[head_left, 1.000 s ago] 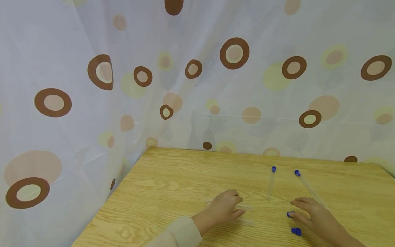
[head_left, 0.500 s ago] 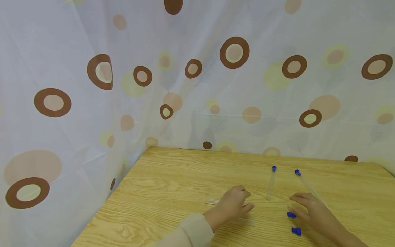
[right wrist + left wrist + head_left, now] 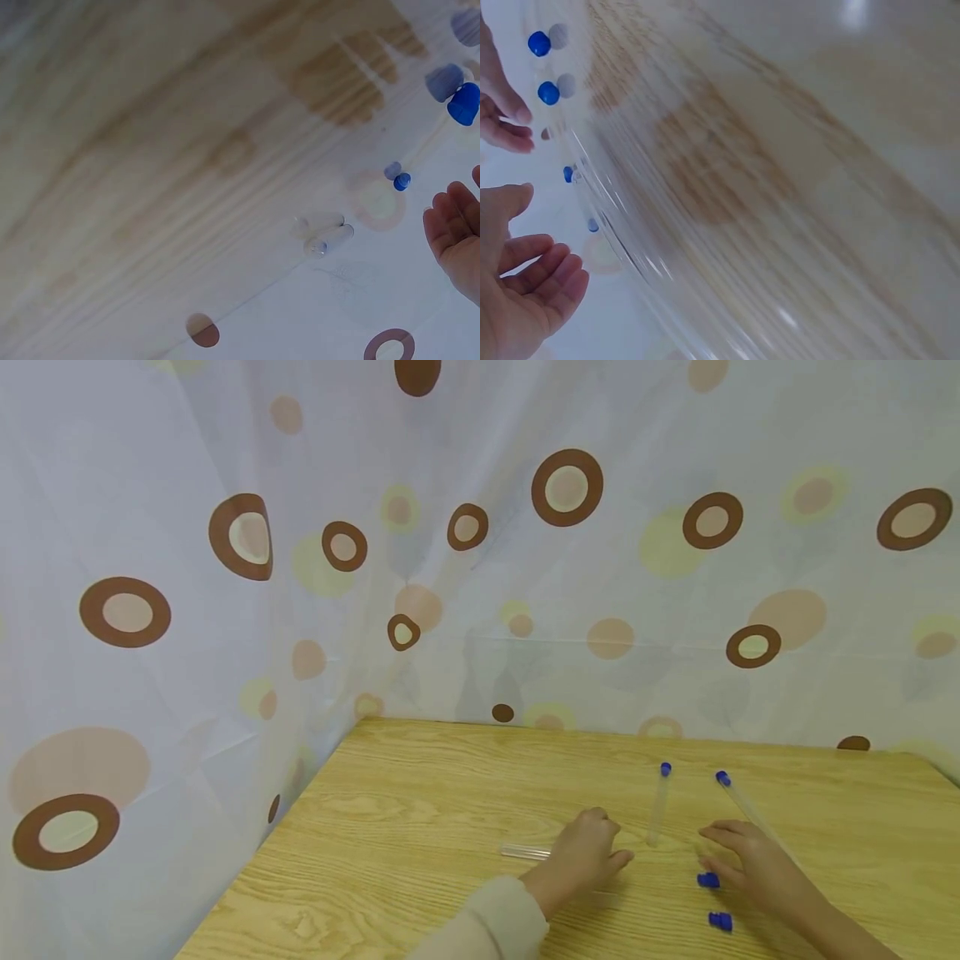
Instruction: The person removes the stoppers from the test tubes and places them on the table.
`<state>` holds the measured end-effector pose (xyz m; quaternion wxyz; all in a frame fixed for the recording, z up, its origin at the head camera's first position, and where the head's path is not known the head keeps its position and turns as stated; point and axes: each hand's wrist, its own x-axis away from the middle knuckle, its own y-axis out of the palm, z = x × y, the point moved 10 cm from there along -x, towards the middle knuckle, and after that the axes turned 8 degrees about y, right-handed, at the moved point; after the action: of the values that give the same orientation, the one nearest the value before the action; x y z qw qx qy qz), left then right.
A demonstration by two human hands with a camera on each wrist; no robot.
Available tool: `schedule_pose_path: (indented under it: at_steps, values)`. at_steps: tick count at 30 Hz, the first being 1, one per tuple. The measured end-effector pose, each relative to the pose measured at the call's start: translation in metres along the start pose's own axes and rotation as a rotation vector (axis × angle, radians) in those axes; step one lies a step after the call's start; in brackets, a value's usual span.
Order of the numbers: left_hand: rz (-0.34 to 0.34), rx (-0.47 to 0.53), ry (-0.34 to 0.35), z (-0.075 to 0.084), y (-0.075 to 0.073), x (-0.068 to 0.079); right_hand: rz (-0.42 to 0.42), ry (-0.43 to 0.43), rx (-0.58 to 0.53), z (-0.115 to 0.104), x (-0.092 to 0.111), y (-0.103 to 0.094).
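My left hand (image 3: 585,852) is above two clear test tubes lying crosswise on the table. One tube (image 3: 525,852) sticks out to its left; the other tube (image 3: 600,899) shows faintly below it. In the left wrist view the left hand's fingers (image 3: 547,285) bend loosely, apart from the thumb, with nothing between them. My right hand (image 3: 753,860), its fingers loose and empty, is beside a blue stopper (image 3: 708,880). A second blue stopper (image 3: 720,921) lies nearer to me. Behind the hands lie a stoppered tube (image 3: 658,810) and another slanted stoppered tube (image 3: 745,810), partly hidden by the right hand.
The wood-grain table (image 3: 390,802) reaches back to a white curtain (image 3: 450,685) with brown and beige circles, which also rises along the left side. Glossy reflections of the stoppers and tubes appear on the tabletop in the wrist views.
My left hand has slid to the right, uncovering more of the upper tube's left end. The right hand has shifted slightly up and left. Stoppers and stoppered tubes stay in place.
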<state>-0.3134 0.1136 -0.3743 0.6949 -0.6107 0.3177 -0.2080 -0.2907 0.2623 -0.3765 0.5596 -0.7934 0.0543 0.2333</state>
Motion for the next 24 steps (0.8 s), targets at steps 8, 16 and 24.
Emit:
schedule_pose_path:
  at_steps: [8, 16, 24]
  values:
    - [0.011, 0.030, -0.048, 0.002, 0.004, -0.009, -0.028, 0.018, 0.004, 0.003, -0.007, 0.004]
    - [-0.010, 0.062, -0.070, 0.007, 0.009, -0.016, -0.091, 0.043, 0.029, 0.008, -0.016, 0.012]
    - [-0.019, 0.054, -0.119, 0.008, 0.014, -0.026, -0.103, 0.027, 0.071, 0.008, -0.027, 0.019]
